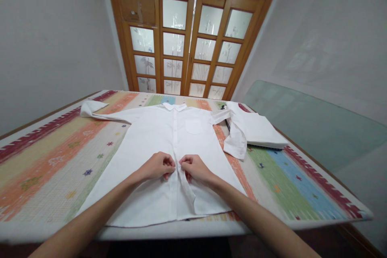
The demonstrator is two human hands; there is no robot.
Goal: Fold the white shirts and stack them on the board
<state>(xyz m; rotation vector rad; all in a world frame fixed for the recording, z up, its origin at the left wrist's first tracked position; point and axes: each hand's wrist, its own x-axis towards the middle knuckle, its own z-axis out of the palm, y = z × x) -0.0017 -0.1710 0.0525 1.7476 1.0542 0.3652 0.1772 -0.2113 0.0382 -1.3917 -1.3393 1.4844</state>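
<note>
A white long-sleeved shirt (151, 137) lies spread face up, its collar toward the far side and its hem near the front table edge. Its left-hand sleeve stretches out sideways; the other sleeve is bent. Over the lower front placket, my left hand (160, 165) is closed in a pinch on the shirt's front edge. Close beside it, my right hand (194, 168) pinches the other front edge, and that panel is lifted and folded below the fingers. Any button between the fingertips is too small to make out.
A striped, patterned cloth (87, 149) covers the table. At the right, folded white fabric (260, 129) lies in a stack with something dark underneath, touching the bent sleeve. A pale glass-like panel (314, 125) leans by the right wall. Wooden glazed doors (187, 44) stand beyond the table.
</note>
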